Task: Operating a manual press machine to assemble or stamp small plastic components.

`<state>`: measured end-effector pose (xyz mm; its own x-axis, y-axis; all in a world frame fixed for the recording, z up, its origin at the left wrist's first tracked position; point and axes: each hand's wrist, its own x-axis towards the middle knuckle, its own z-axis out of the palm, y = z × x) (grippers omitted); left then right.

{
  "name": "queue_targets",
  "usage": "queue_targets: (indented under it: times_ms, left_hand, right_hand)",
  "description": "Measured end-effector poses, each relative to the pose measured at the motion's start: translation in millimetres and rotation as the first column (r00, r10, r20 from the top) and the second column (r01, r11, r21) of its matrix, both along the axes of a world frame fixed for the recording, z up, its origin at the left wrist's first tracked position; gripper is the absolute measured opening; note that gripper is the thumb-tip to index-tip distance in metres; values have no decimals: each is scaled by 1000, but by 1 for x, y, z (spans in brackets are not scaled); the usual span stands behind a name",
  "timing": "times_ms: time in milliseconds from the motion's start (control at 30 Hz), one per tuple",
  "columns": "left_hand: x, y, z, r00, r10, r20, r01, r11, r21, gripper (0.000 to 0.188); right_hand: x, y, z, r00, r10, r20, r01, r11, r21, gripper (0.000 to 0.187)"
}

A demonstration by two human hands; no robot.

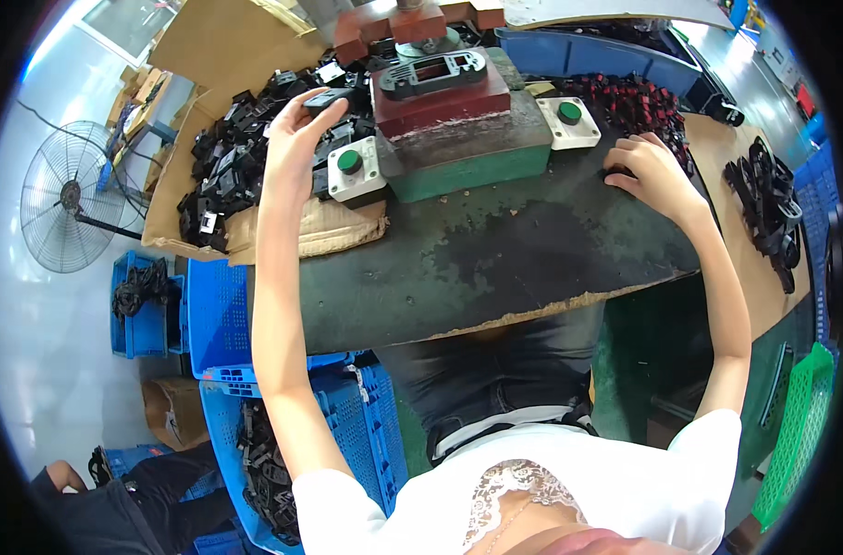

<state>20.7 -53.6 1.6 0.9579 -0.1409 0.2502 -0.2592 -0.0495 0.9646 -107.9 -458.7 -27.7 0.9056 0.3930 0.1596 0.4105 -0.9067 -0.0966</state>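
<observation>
My left hand (pixel 295 139), at the upper left, is closed in a pinch on a small black plastic part (pixel 331 98). It is raised over the edge of a cardboard box (pixel 176 153) heaped with black plastic parts (pixel 229 166). My right hand (pixel 662 178) rests at the right of the dark worktable (pixel 495 259), fingers curled round a small dark piece (pixel 618 171) whose kind I cannot make out. Between the hands, a dark grey oblong plastic frame (pixel 435 76) lies on the red block (pixel 449 109) of a press with a green base (pixel 477 176).
White boxes with green push buttons flank the press: left box (pixel 355 185), right box (pixel 577 136). Red and black parts (pixel 636 109) lie heaped behind my right hand. Black straps (pixel 765 203) lie farther right. Blue crates (pixel 220 314) and a fan (pixel 70 194) stand left; another person (pixel 148 504) is lower left.
</observation>
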Motion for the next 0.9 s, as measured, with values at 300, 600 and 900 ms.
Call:
queue_targets:
  times_ms: [300,600,900]
  left_hand:
    - [45,11,6,962,-261,-82,167,797,-581,16]
    - [39,-19,1,967,-250,58,252,878,-407,31]
    - [30,-37,1,956,-113,271,138,988,-76,34]
  right_hand:
    - [46,-18,11,989,-147,-35,121,634,764,17]
    - [93,22,25,982,188,16,-111,510,853,21]
    - [124,67,30,968,194,161,-248,617,747,20]
